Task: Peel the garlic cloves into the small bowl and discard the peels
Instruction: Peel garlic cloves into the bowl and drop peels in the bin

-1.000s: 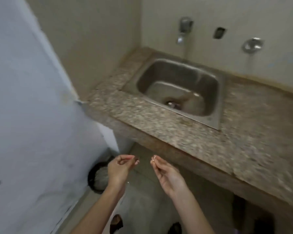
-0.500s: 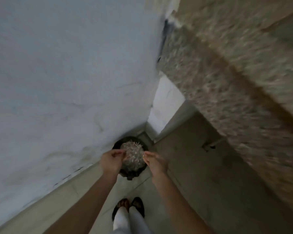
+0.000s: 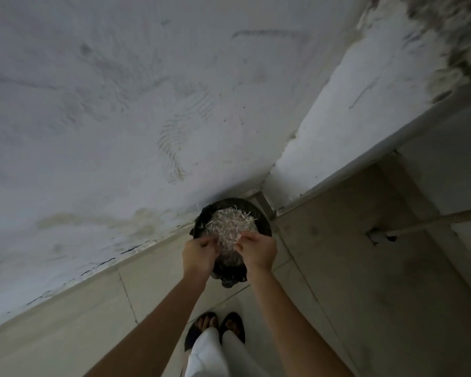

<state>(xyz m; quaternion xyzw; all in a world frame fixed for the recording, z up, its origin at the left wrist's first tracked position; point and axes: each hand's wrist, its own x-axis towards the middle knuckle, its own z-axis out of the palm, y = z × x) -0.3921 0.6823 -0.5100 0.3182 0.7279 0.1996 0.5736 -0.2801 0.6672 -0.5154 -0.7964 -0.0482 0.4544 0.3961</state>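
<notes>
A black bin (image 3: 257,211) with a dark liner stands on the floor in the corner, heaped with pale garlic peels (image 3: 230,223). Both of my hands hang just above its near side. My left hand (image 3: 199,255) has its fingers curled with the tips pinched together over the heap, and my right hand (image 3: 260,251) does the same a little to the right. The bits of peel at the fingertips are tiny and blend into the pile. The garlic cloves and the small bowl are out of view.
A grey wall (image 3: 120,118) runs close along the left. The counter's white support (image 3: 324,131) stands behind the bin, and a flexible hose (image 3: 433,221) crosses at the right. My sandalled feet (image 3: 215,325) stand on the tiled floor just behind the bin.
My view dropped from the sink and counter to the floor bin. Both hands moved from chest height down over the bin and came closer together.
</notes>
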